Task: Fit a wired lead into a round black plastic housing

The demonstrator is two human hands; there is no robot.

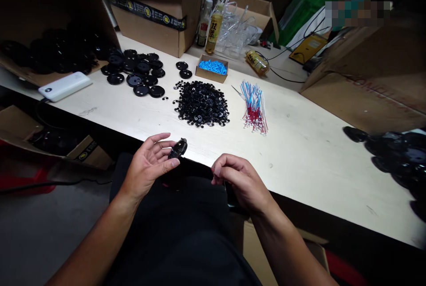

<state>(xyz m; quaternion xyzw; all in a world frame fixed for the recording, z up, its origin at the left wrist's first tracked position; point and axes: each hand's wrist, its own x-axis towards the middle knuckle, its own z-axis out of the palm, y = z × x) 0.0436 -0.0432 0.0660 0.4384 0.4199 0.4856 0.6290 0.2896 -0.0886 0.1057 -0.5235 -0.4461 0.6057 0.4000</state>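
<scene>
Black pile (203, 104) — details unclear — lies between held disc (179, 149) and blue bits (213, 67).

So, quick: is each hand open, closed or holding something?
Left hand: holding a black disc.
Right hand: curled closed; whether it holds anything can't be told.

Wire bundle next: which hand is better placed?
Probably the right hand: nearer the wire bundle, while the left hand holds a black round part. Whether the right holds anything is unclear.
</scene>
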